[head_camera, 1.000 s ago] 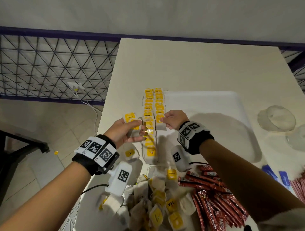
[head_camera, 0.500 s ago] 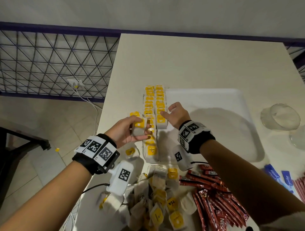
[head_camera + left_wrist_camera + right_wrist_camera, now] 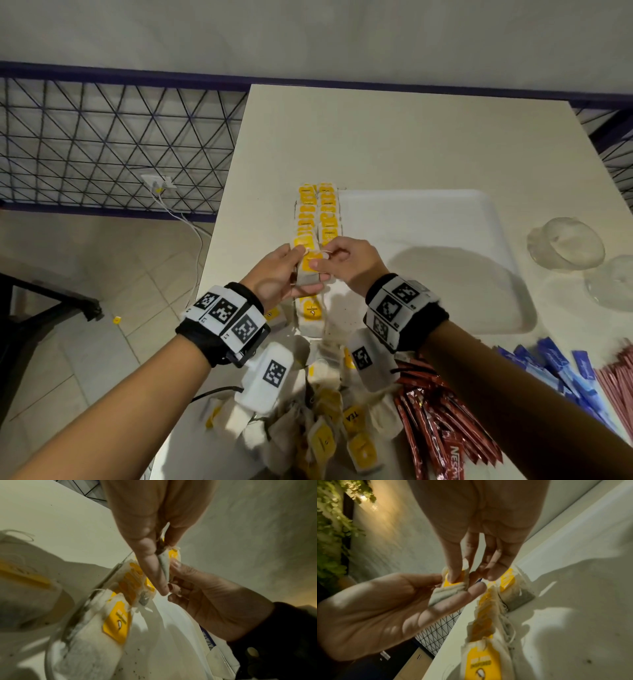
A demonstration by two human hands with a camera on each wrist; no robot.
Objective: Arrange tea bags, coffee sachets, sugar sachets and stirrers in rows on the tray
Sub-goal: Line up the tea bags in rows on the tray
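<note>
A white tray [image 3: 445,222] lies on the table, with two rows of yellow-tagged tea bags [image 3: 317,212] along its left edge. Both hands meet just above the near part of those rows. My left hand [image 3: 299,270] holds a tea bag [image 3: 310,275] between thumb and fingers. My right hand [image 3: 322,259] pinches the same tea bag at its yellow tag [image 3: 455,580]. In the right wrist view the left hand's fingers [image 3: 471,592] cradle a folded tea bag [image 3: 445,595]. The left wrist view shows the tea bag [image 3: 164,566] squeezed between the left fingers.
A heap of loose tea bags [image 3: 325,428] lies at the near edge. Red coffee sachets [image 3: 438,428], blue sachets [image 3: 555,370] and pink sticks [image 3: 620,377] lie to its right. Glass bowls [image 3: 565,245] stand right of the tray. The table's left edge drops to the floor.
My right hand left the second row and came to the tea bag in my left hand. The left hand moved right, over the rows.
</note>
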